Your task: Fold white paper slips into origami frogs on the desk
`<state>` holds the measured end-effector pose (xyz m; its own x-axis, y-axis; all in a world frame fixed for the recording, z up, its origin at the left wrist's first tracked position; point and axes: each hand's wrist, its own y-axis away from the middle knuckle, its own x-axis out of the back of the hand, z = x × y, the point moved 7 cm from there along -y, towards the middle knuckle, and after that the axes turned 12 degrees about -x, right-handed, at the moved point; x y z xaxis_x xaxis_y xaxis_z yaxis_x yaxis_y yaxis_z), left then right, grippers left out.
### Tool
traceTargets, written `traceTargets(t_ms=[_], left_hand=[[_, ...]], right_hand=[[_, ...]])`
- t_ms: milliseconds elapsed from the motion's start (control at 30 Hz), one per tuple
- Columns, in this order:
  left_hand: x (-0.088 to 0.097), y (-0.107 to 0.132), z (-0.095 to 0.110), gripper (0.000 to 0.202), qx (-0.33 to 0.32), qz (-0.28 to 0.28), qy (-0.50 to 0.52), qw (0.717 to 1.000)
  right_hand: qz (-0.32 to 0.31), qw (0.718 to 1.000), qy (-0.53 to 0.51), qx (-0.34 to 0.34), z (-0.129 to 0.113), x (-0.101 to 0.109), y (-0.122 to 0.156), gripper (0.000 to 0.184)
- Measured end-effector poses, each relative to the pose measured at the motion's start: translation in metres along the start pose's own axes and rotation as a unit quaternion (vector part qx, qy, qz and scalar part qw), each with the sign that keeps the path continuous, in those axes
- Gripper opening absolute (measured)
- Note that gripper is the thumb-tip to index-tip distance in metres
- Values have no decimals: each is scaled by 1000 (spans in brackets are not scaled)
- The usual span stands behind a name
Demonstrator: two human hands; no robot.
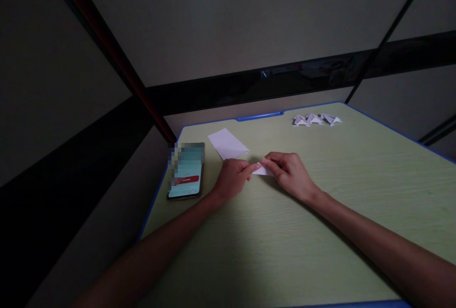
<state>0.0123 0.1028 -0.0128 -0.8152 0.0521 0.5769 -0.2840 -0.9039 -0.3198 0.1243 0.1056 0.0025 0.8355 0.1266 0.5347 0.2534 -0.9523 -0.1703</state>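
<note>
A small folded piece of white paper point(262, 171) is pinched between my two hands, low over the middle of the table. My left hand point(233, 175) grips its left end with the thumb pointing right and the fingers curled. On the other side, my right hand point(290, 172) holds the paper between thumb and fingertips. Much of the paper is hidden behind the fingers, so its full shape cannot be made out. Just beyond my left hand lie flat white paper sheets point(227, 143).
A lit phone point(187, 170) lies at the left edge of the pale green table point(356, 180), which has a blue rim. Several folded white paper figures point(314, 119) sit in a row at the far right. Panelled doors point(231, 23) rise behind the table.
</note>
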Motion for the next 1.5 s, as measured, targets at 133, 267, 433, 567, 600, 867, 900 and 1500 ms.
traceTargets(t_ms=[133, 267, 433, 567, 600, 867, 900, 1500], left_hand=[[1, 4, -5, 41, 27, 13, 38, 999], [1, 5, -9, 32, 44, 34, 122, 991], [0, 5, -6, 25, 26, 48, 189, 981], [0, 4, -7, 24, 41, 52, 197, 978], [0, 3, -7, 24, 39, 52, 199, 978], [2, 1, -11, 27, 46, 50, 229, 971], [2, 1, -11, 27, 46, 52, 228, 971], [-10, 2, -8, 33, 21, -16, 267, 963]], right_hand=[[-80, 988, -113, -68, 9, -5, -2, 27], [-128, 969, -184, -106, 12, -8, -1, 26], [-84, 964, -220, -122, 16, -2, -4, 25], [-74, 954, -250, -148, 21, -2, -4, 24], [-86, 948, -264, -156, 21, -3, -4, 25], [-176, 882, -401, -172, 18, -17, -2, 30], [-178, 879, -407, -174, 19, -17, -1, 28], [-86, 965, -216, -119, 20, -2, -6, 32]])
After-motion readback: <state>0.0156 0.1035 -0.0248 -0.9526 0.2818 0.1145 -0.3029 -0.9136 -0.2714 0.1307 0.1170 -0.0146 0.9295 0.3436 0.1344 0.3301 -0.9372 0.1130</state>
